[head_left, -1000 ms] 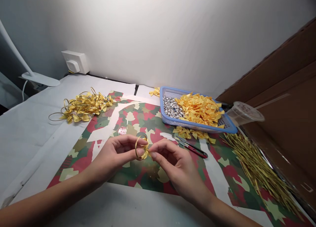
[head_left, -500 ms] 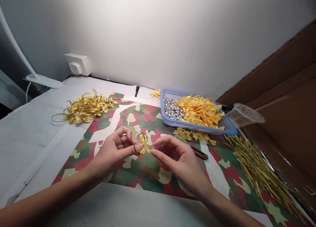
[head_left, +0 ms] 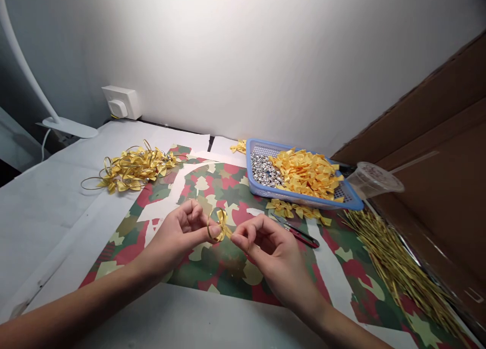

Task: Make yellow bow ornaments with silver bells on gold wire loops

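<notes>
Between thumb and fingers, my left hand (head_left: 180,227) pinches a gold wire loop (head_left: 209,224) with a yellow ribbon bow (head_left: 222,218) on it. My right hand (head_left: 268,245) is closed, thumb against forefinger, at the lower right tail of the same bow. The fingertips hide exactly what part they grip. Both hands are raised over a camouflage-patterned sheet (head_left: 216,268). To the left lies a pile of gold loops with yellow bows (head_left: 134,169), some with silver beads.
A blue basket (head_left: 248,162) holds loose yellow bows (head_left: 307,172) and silver beads (head_left: 264,169). Before it lie more bows (head_left: 281,207) and a red-and-black tool (head_left: 306,237). A clear cup (head_left: 374,179) and gold-green stalks (head_left: 398,263) are at right; a lamp base (head_left: 70,127) is at left.
My right forefinger has curled in and its pinch on the bow's tail looks tighter. The loop and bow stay in my left hand. The view has shifted slightly.
</notes>
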{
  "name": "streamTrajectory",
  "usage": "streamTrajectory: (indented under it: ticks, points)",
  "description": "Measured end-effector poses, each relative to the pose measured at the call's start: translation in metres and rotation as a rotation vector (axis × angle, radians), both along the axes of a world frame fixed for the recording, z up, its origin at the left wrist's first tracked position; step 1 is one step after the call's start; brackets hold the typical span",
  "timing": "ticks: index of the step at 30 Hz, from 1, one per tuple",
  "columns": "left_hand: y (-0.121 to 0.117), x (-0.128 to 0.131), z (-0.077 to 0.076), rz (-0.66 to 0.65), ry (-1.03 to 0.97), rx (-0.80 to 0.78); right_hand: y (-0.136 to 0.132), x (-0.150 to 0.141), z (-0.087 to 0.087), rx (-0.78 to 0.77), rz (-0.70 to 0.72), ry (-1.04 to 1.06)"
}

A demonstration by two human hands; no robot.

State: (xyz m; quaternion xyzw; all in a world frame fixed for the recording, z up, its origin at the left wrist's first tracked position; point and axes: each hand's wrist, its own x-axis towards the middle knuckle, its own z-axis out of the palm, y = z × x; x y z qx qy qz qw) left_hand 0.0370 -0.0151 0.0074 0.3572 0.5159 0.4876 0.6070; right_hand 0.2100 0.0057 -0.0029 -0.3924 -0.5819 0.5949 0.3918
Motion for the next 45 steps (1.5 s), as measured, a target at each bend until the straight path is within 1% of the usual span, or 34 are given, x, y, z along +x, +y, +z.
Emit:
streamTrajectory:
  ticks: [4, 6, 8, 11, 13, 15, 17, 19, 22, 25, 27, 31, 33, 36, 39, 41, 45]
  points:
    - [-0.001, 0.003, 0.001, -0.039, -0.007, -0.02, 0.0, -0.001, 0.0, -0.015, 0.012, 0.013]
    - [-0.001, 0.003, 0.0, -0.043, -0.009, -0.014, 0.001, 0.0, 0.001, -0.003, 0.024, -0.014]
    - [-0.002, 0.002, -0.003, -0.054, 0.0, 0.001, 0.004, 0.003, 0.003, 0.075, 0.018, -0.063]
    - [-0.005, 0.001, -0.009, -0.125, 0.026, 0.063, 0.009, 0.01, 0.009, 0.257, 0.013, -0.163]
    - [-0.009, 0.002, -0.013, -0.199, 0.053, 0.099, 0.012, 0.015, 0.014, 0.339, 0.085, -0.226]
    - [-0.012, 0.004, -0.015, -0.26, 0.079, 0.102, 0.014, 0.019, 0.019, 0.375, 0.21, -0.264]
    - [-0.014, 0.005, -0.014, -0.279, 0.088, 0.099, 0.016, 0.022, 0.023, 0.402, 0.3, -0.303]
    - [-0.013, 0.006, -0.012, -0.272, 0.086, 0.096, 0.018, 0.024, 0.024, 0.444, 0.331, -0.37]
    - [-0.012, 0.005, -0.01, -0.259, 0.083, 0.097, 0.021, 0.025, 0.023, 0.481, 0.356, -0.461]
    - [-0.012, 0.004, -0.011, -0.262, 0.111, 0.116, 0.021, 0.023, 0.022, 0.466, 0.396, -0.478]
    - [-0.013, 0.004, -0.011, -0.267, 0.13, 0.118, 0.02, 0.021, 0.022, 0.464, 0.398, -0.469]
    - [-0.014, 0.004, -0.014, -0.275, 0.146, 0.097, 0.017, 0.019, 0.023, 0.506, 0.39, -0.501]
    - [-0.015, 0.005, -0.015, -0.277, 0.188, 0.09, 0.016, 0.018, 0.021, 0.542, 0.401, -0.551]
    - [-0.017, 0.008, -0.017, -0.287, 0.287, 0.116, 0.013, 0.018, 0.016, 0.641, 0.424, -0.646]
    - [-0.02, 0.012, -0.019, -0.302, 0.355, 0.144, 0.01, 0.018, 0.011, 0.824, 0.426, -0.735]
    - [-0.021, 0.014, -0.02, -0.313, 0.391, 0.151, 0.006, 0.017, 0.008, 0.92, 0.428, -0.788]
    - [-0.022, 0.014, -0.024, -0.355, 0.428, 0.175, 0.002, 0.018, 0.006, 0.999, 0.437, -0.854]
